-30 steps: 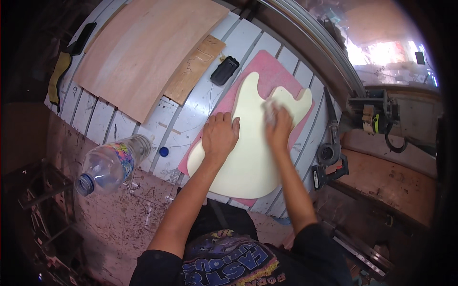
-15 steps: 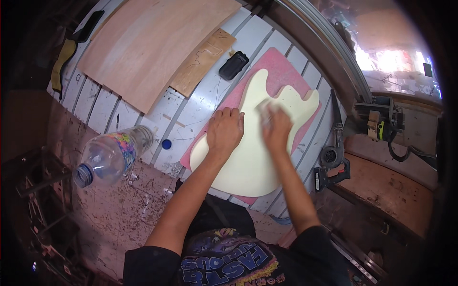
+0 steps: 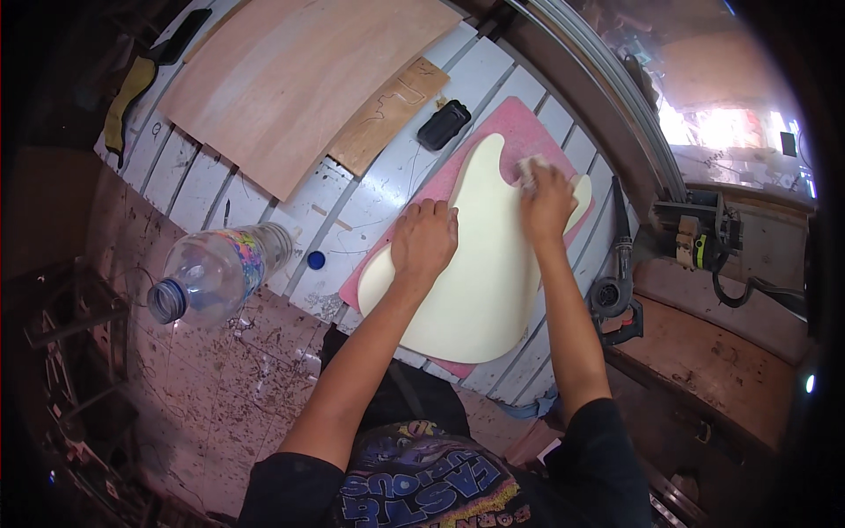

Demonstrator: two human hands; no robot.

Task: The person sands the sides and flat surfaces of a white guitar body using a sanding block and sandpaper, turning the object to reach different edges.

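Overhead view of a workbench of white slats [image 3: 220, 189]; a cream guitar-body blank [image 3: 480, 282] lies flat on a pink mat [image 3: 519, 119], its two horns pointing away from the person; the left hand [image 3: 425, 242] rests palm-down on the blank's left edge near the waist, fingers together and extended, pressing flat and gripping nothing; the right hand [image 3: 546, 201] sits near the upper horn, fingers curled over a small pale sanding pad [image 3: 529, 167] held against the blank's surface; a black rectangular case [image 3: 444, 124] lies just beyond the mat's far corner; a narrow wooden template [image 3: 390, 114] and a large plywood sheet [image 3: 299, 75] lie side by side farther left; an uncapped clear plastic bottle [image 3: 216, 271] stands near the bench's near edge, a blue cap [image 3: 316, 260] just beside it; a power tool [image 3: 616, 295] rests right of the bench.
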